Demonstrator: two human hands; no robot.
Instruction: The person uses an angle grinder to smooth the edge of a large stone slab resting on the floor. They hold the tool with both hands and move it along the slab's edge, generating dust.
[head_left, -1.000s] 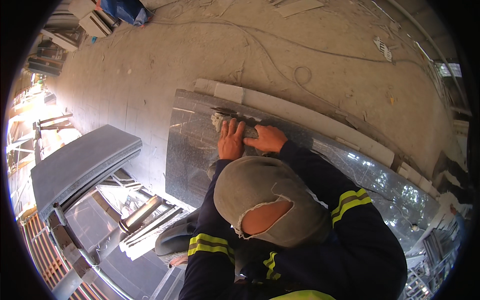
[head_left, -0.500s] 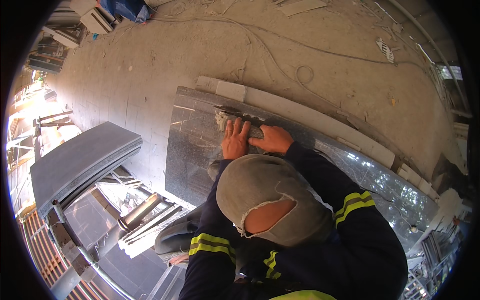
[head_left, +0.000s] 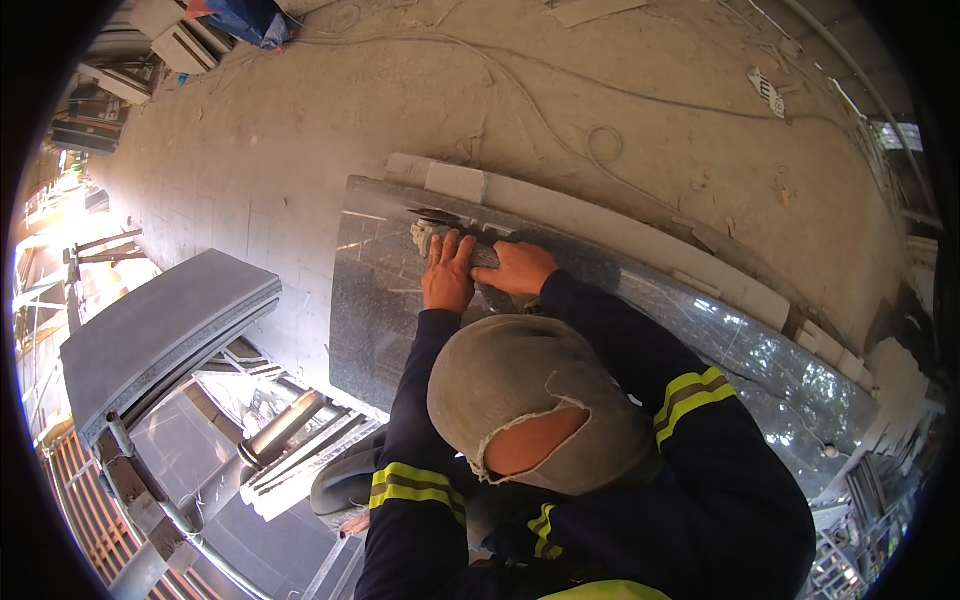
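A dust-covered angle grinder (head_left: 430, 232) with a dark disc sits low over the polished dark granite slab (head_left: 370, 330), near its far edge, with faint haze beside the disc. My left hand (head_left: 448, 275) lies over the front of the grinder's body, fingers wrapped onto it. My right hand (head_left: 519, 268) grips the body farther right, thumb pointing toward my left hand. Both wrists are in dark sleeves with yellow bands on the arms. A hooded head (head_left: 540, 400) below the hands hides part of the slab and forearms.
Pale stone offcuts (head_left: 455, 180) line the slab's far side. A cable (head_left: 565, 140) runs across the dusty floor. Stacked grey slabs (head_left: 170, 325) rest on metal framing at left. A blue tarp (head_left: 250, 18) and leaning panels (head_left: 180, 45) stand at the upper left.
Both hands and the grinder shifted slightly right, then moved left along the slab over the last half second. A faint haze now shows left of the disc.
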